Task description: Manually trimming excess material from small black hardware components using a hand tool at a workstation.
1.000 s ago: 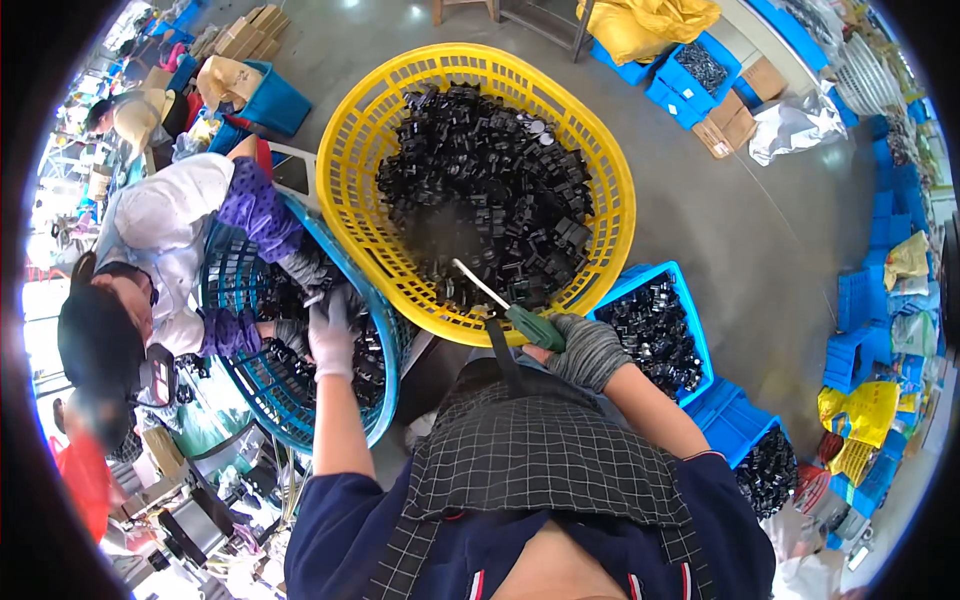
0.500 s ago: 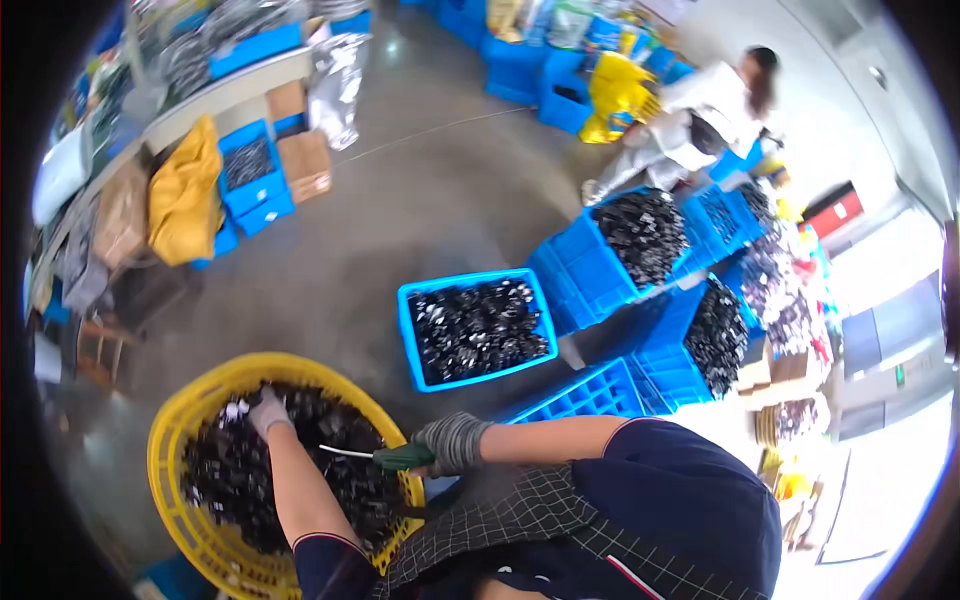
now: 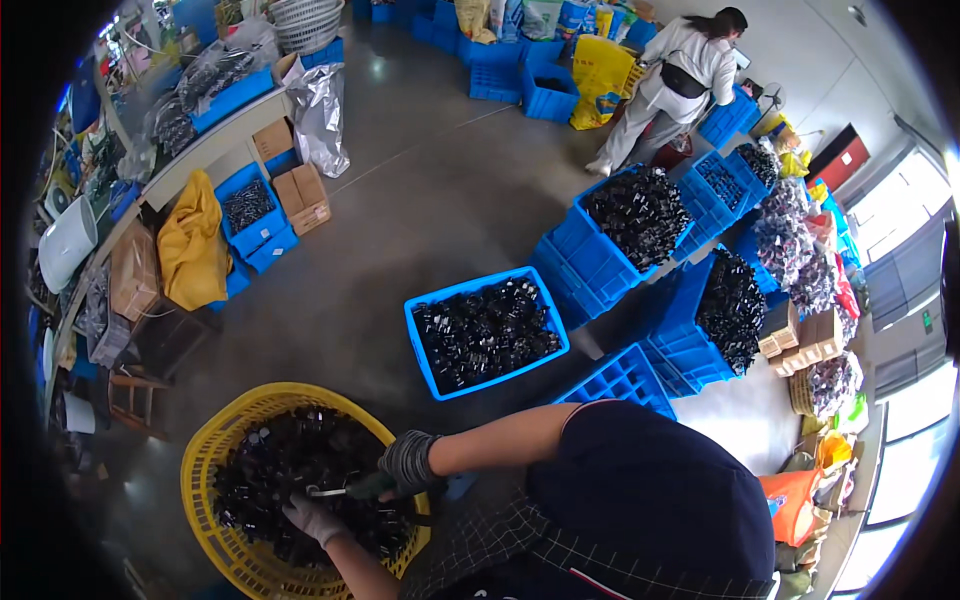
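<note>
A round yellow plastic basket (image 3: 225, 425) holds a heap of small glossy black parts (image 3: 275, 455). Over the heap, my left hand (image 3: 313, 518), in a pale glove, has its fingers drawn together; what they pinch blends into the dark parts. My right hand (image 3: 408, 462), in a grey knitted glove, is closed round a green-handled tool (image 3: 372, 486) at the basket's right side. Its thin metal shaft (image 3: 327, 492) points left, with the tip close to my left fingers. The tool's exact kind does not show.
A blue crate (image 3: 420, 345) of black parts (image 3: 485, 330) lies beyond the basket. To its right stand stacked blue crates (image 3: 575, 265) and a divided blue tray (image 3: 625, 385). Cartons (image 3: 302, 195) and a yellow sack (image 3: 190, 240) line the left bench. A person (image 3: 672, 85) stands at the far right.
My left hand has come out of the heap toward me, up to the tool's tip. The tool has moved slightly left and down. The view has shifted, and the far person now stands more upright.
</note>
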